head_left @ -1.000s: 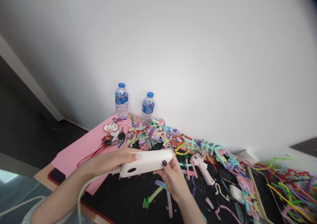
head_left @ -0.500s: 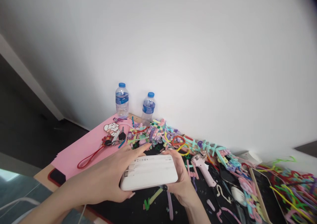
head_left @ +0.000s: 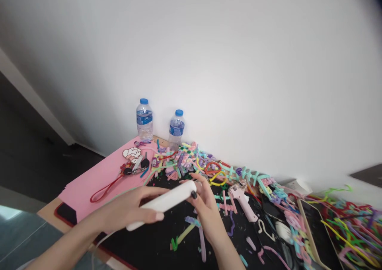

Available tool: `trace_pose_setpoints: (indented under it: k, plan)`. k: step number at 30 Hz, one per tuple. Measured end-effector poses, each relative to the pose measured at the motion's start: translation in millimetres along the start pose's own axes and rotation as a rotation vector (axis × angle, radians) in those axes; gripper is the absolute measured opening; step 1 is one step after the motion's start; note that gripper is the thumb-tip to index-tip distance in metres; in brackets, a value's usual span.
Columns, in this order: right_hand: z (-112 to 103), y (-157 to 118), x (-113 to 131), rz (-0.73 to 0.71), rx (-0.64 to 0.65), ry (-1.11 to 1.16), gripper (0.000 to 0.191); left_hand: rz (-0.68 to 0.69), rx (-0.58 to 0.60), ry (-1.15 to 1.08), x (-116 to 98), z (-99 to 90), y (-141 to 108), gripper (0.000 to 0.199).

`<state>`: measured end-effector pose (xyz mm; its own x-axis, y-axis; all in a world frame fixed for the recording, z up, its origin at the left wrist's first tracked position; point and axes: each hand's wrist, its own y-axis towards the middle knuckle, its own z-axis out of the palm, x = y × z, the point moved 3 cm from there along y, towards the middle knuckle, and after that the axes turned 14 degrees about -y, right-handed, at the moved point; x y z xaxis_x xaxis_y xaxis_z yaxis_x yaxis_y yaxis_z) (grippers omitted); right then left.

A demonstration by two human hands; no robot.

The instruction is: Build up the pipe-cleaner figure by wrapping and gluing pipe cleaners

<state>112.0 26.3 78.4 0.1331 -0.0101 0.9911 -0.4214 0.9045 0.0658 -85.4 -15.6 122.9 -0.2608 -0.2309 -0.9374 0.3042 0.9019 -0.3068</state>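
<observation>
"Holding: one white block (head_left: 177, 197), slab-like, above the bench (head_left: 47, 211). At its lower end, the left hand (head_left: 128, 210), closed around it, thumb along the near side, fingers mostly hidden."

"And the other?"

"At the upper end, the right hand (head_left: 205, 208), curved, thumb at the corner, some fingers raised beyond. Whether those fingers grip, I cannot tell."

"Axis and lie?"

"Long axis slanting: low at the left hand, rising away toward the right hand. Block between the two, narrow edge showing; the left covers more of it. One white cable (head_left: 103, 239), below the left wrist; any join to the block, hidden."

"Underneath?"

"Black mat (head_left: 149, 250), bearing one yellow-green fuzzy stem (head_left: 185, 235) and one lilac fuzzy stem (head_left: 203, 246), both apart from the block."

"Farther out?"

"To the right, one pink glue gun (head_left: 245, 204). Ahead, one heap of mixed fuzzy stems (head_left: 186, 158). To the left, pink sheets (head_left: 98, 176), bearing keys (head_left: 145, 162). Rearmost, two water bottles (head_left: 145, 121), upright, blue-capped, near the wall (head_left: 238, 83)."
</observation>
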Motion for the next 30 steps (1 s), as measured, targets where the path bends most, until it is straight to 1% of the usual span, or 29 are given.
trace_pose_setpoints:
  k: [1,2,4,5,7,10,14,17,20,24,27,30]
  plan:
    - [-1.4,-1.1,-1.3,0.019,-0.013,-0.003,0.044,-0.083,0.071,-0.199,8.3,-2.7,-0.1,0.046]
    - [-3.2,-2.6,-1.7,0.032,-0.028,-0.005,0.041,-0.164,0.069,-0.398,17.4,-6.8,-0.4,0.047]
    - [-7.5,-5.6,-0.3,0.044,-0.068,-0.015,0.038,-0.229,0.047,-0.69,32.9,-13.4,-0.5,0.053]
    - [-9.5,-6.8,1.1,0.045,-0.087,-0.023,0.036,-0.244,0.029,-0.789,38.8,-15.6,-0.4,0.056]
    - [-12.1,-8.8,3.4,0.045,-0.105,-0.038,0.034,-0.264,-0.015,-0.903,45.7,-17.9,0.1,0.059]
    - [-13.8,-11.0,2.5,0.04,-0.081,-0.062,0.031,-0.276,-0.116,-0.957,45.8,-18.4,1.1,0.058]
    - [-17.5,-13.6,-4.3,0.059,-0.068,-0.071,0.031,-0.335,-0.256,-0.958,42.7,-17.3,3.2,0.071]
    - [-17.6,-14.4,-6.5,0.082,-0.083,-0.057,0.031,-0.346,-0.33,-0.889,40.5,-18.2,4.1,0.077]
    - [-12.5,-13.3,-7.2,0.087,-0.067,-0.044,0.03,-0.33,-0.343,-0.843,35.0,-18.6,2.2,0.082]
    - [-5.4,-10.5,-12.7,0.061,-0.018,-0.014,0.032,-0.344,-0.326,-0.972,27.9,-15.7,-1.1,0.083]
    - [-4.3,-9.7,-17.0,0.061,-0.017,-0.003,0.034,-0.367,-0.34,-0.966,27.9,-14.9,-1.7,0.083]
    - [-4.5,-11.3,-15.0,0.078,-0.033,0.012,0.034,-0.351,-0.355,-0.944,29.8,-16.4,-4.0,0.079]
